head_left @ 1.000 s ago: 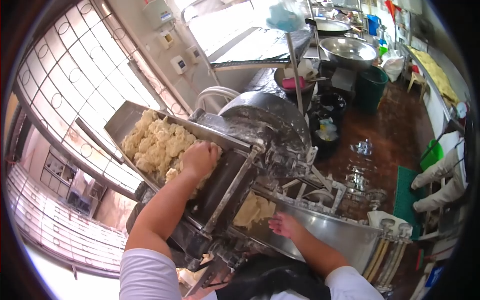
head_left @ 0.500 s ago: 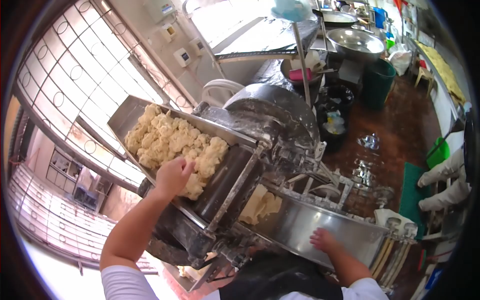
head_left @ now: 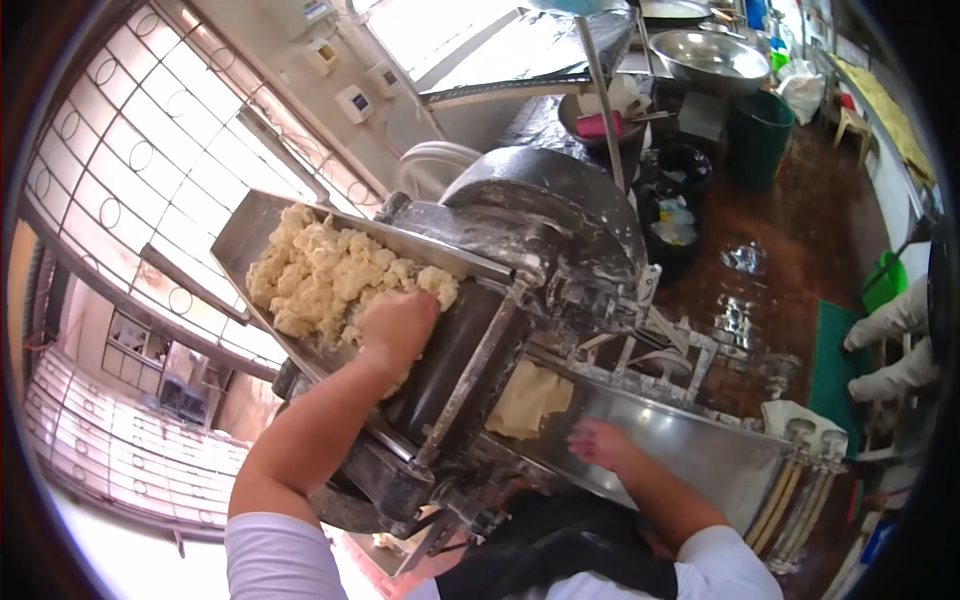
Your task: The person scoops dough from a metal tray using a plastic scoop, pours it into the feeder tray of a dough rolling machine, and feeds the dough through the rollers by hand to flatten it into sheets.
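Observation:
Crumbly pale dough (head_left: 318, 265) fills a slanted metal hopper (head_left: 238, 232) on a roller machine. My left hand (head_left: 398, 325) is in the hopper, with its fingers curled into the dough beside the dark roller (head_left: 442, 370); its fingertips are partly hidden. Below the rollers, a flattened piece of dough (head_left: 532, 400) with ragged edges rests on a shiny metal chute (head_left: 660, 445). Over that chute, just right of the flattened dough, my right hand (head_left: 602, 445) is open and holds nothing.
A large rounded machine cover (head_left: 550, 190) and exposed linkages (head_left: 665, 365) lie beyond the rollers. Farther back are a steel bowl (head_left: 710, 62) and a green bin (head_left: 757, 150). Another person's legs (head_left: 890, 325) are at the right, by a green mat (head_left: 828, 370).
My left hand has moved right across the dough, toward the roller. My right hand has shifted left, closer to the flattened dough, which now lies in a different shape on the chute.

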A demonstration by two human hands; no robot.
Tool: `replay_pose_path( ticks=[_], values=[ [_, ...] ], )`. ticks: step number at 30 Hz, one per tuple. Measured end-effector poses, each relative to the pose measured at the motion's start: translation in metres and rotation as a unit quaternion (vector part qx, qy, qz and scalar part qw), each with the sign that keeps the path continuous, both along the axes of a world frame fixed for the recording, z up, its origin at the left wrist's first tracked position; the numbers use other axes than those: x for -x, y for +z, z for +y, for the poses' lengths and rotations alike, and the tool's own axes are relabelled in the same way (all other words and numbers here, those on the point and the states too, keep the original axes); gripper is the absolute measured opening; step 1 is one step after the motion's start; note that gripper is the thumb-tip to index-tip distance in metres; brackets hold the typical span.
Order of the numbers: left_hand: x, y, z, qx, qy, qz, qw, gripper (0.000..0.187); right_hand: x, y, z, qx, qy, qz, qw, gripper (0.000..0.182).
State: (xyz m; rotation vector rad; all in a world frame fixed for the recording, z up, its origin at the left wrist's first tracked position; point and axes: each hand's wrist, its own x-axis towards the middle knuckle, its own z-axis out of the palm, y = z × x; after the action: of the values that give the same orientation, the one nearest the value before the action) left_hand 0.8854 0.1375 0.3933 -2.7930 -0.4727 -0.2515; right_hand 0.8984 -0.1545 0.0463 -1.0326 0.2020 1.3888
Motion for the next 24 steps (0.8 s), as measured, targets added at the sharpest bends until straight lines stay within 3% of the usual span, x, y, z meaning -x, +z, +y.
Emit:
replay_pose_path(
  ticks=[2, 5, 6, 8, 9, 10, 12, 15, 20, 21, 22, 24],
  values=[
    [0.001, -0.001, 0.000, -0.023, -0.019, 0.006, 1.000, 0.031, -0.005, 0.043, 0.045, -0.054, 0.038, 0.047, 0.997, 0.060],
    [-0.002, -0.003, 0.006, 0.053, -0.004, -0.046, 0.998, 0.034, -0.012, 0.084, 0.110, -0.121, 0.050, 0.094, 0.987, 0.067],
    [-0.004, -0.005, 0.017, 0.051, -0.002, -0.047, 0.998, 0.034, -0.014, 0.096, 0.130, -0.133, 0.012, 0.101, 0.986, 0.068],
    [-0.010, -0.007, 0.039, 0.386, 0.053, -0.114, 0.914, 0.033, -0.012, 0.114, 0.159, -0.149, -0.030, 0.112, 0.982, 0.068],
    [-0.011, -0.008, 0.042, 0.486, 0.088, -0.137, 0.859, 0.032, -0.012, 0.121, 0.170, -0.248, -0.081, 0.092, 0.961, 0.068],
    [-0.010, -0.008, 0.046, 0.486, 0.087, -0.141, 0.858, 0.032, -0.013, 0.129, 0.178, -0.343, -0.128, 0.068, 0.928, 0.067],
    [-0.007, -0.008, 0.050, 0.515, 0.114, -0.092, 0.845, 0.034, -0.017, 0.151, 0.188, -0.367, -0.114, 0.102, 0.918, 0.060],
    [-0.003, 0.000, 0.032, 0.541, 0.103, -0.104, 0.828, 0.034, -0.015, 0.180, 0.196, -0.473, -0.100, 0.200, 0.852, 0.049],
    [0.012, 0.016, 0.008, 0.554, 0.050, -0.134, 0.820, 0.036, -0.016, 0.175, 0.211, -0.435, -0.105, 0.157, 0.880, 0.044],
    [0.021, 0.041, 0.000, 0.478, 0.043, -0.114, 0.870, 0.037, -0.018, 0.172, 0.210, -0.418, -0.104, 0.135, 0.892, 0.042],
    [0.031, 0.058, 0.003, 0.477, 0.045, -0.114, 0.870, 0.037, -0.018, 0.166, 0.208, -0.397, -0.105, 0.118, 0.904, 0.041],
    [0.051, 0.081, 0.016, 0.279, 0.036, 0.108, 0.953, 0.035, -0.021, 0.153, 0.206, -0.345, -0.102, 0.081, 0.930, 0.039]
  ],
)
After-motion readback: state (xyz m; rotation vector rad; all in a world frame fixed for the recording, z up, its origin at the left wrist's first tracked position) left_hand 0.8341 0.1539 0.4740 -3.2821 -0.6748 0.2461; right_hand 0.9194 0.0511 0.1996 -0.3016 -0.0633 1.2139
